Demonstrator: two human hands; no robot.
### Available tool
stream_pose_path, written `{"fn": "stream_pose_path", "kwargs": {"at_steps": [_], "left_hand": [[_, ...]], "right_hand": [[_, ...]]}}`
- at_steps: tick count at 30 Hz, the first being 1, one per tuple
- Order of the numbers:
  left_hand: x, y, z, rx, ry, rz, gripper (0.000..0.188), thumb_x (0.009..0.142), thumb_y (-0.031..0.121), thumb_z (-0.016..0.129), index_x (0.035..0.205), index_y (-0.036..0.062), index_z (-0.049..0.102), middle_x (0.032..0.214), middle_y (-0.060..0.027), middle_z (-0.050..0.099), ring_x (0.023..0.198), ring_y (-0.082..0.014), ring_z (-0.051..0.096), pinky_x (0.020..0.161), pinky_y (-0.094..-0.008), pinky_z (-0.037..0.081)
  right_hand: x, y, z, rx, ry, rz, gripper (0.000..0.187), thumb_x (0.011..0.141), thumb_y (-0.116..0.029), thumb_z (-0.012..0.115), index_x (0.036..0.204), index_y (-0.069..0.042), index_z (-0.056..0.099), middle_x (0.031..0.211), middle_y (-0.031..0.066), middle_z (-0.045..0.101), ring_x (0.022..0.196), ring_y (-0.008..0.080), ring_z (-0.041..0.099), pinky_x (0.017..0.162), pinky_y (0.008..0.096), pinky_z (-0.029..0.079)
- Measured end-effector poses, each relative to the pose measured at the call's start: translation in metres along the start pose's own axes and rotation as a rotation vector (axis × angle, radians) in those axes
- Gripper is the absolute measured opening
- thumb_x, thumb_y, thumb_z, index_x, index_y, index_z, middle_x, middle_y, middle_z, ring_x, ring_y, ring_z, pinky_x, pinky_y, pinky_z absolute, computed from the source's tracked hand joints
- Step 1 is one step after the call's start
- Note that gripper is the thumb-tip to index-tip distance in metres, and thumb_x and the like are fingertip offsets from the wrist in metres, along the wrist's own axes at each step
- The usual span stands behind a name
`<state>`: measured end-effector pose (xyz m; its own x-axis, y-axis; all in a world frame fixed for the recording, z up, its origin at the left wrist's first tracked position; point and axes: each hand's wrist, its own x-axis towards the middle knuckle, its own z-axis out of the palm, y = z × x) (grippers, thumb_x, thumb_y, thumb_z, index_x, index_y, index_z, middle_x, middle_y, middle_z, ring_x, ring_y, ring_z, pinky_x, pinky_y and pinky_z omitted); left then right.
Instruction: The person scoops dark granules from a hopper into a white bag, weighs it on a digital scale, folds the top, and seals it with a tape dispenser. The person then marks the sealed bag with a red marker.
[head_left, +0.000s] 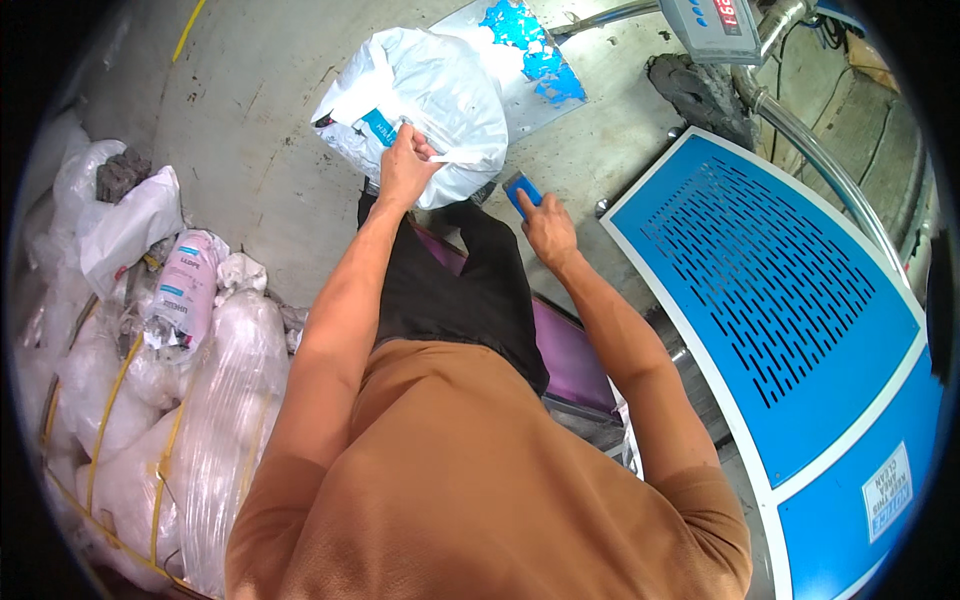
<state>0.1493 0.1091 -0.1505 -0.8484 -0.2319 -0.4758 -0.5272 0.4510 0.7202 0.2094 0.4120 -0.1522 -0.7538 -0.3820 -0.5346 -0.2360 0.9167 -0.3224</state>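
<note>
White plastic bag (450, 95), left grip (406, 168) pinched on it, right grip (549, 228) clamped around small blue object (519, 190)

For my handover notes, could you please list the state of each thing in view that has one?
White bag, bulging, wrinkled
Left hand, fingers closed on the white bag
Right hand, closed around the blue handheld object
Display unit, lit, red digits
Flat plate, blue covering patchy
Plastic bundles, bound with yellow straps
Pink-and-white sack, crumpled
</note>
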Motion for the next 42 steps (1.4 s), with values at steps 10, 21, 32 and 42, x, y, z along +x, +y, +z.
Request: {"fn": "stream_pose_path", "kwargs": {"at_steps": [10, 21, 32, 42], "left_hand": [[0.003, -0.012, 0.008, 0.012, 0.015, 0.042, 0.049, 0.076, 0.005, 0.091, 0.101, 0.0047, 0.048, 0.079, -0.0047, 0.068, 0.074, -0.0163, 0.068, 0.070, -0.0329, 0.057], [-0.033, 0.002, -0.018, 0.053, 0.091, 0.156, 0.052, 0.078, 0.015, 0.090, 0.120, 0.0032, 0.061, 0.106, -0.0152, 0.068, 0.097, -0.0324, 0.068, 0.086, -0.0417, 0.054], [-0.068, 0.048, -0.108, -0.804, -0.734, -0.606, 0.064, 0.103, 0.060, 0.058, 0.121, 0.0002, 0.071, 0.106, -0.0092, 0.076, 0.092, -0.0190, 0.072, 0.083, -0.0320, 0.056], [0.016, -0.019, -0.179, -0.972, -0.642, -0.635, 0.028, 0.101, 0.022, 0.066, 0.123, 0.0052, 0.068, 0.107, -0.0102, 0.076, 0.101, -0.0222, 0.074, 0.086, -0.0372, 0.056]], "right_hand": [[-0.010, 0.109, 0.068, 0.178, -0.193, 0.599, 0.049, 0.091, -0.025, 0.062, 0.140, -0.017, 0.065, 0.135, 0.0300, 0.062, 0.118, 0.0477, 0.065, 0.099, 0.0527, 0.054], [-0.092, 0.035, -0.066, 2.160, 0.050, 0.818, 0.037, 0.098, -0.021, 0.072, 0.131, -0.008, 0.064, 0.124, 0.0075, 0.071, 0.110, 0.0234, 0.067, 0.106, 0.0475, 0.053], [-0.047, -0.121, -0.137, 1.812, -0.029, 0.505, 0.055, 0.100, -0.007, 0.064, 0.154, -0.003, 0.052, 0.124, 0.0052, 0.068, 0.102, 0.0169, 0.064, 0.093, 0.0337, 0.054], [0.039, -0.279, -0.209, 0.387, 0.012, 0.026, 0.066, 0.087, -0.012, 0.077, 0.150, -0.024, 0.059, 0.108, 0.0194, 0.062, 0.098, 0.0365, 0.068, 0.085, 0.0451, 0.056]]}}
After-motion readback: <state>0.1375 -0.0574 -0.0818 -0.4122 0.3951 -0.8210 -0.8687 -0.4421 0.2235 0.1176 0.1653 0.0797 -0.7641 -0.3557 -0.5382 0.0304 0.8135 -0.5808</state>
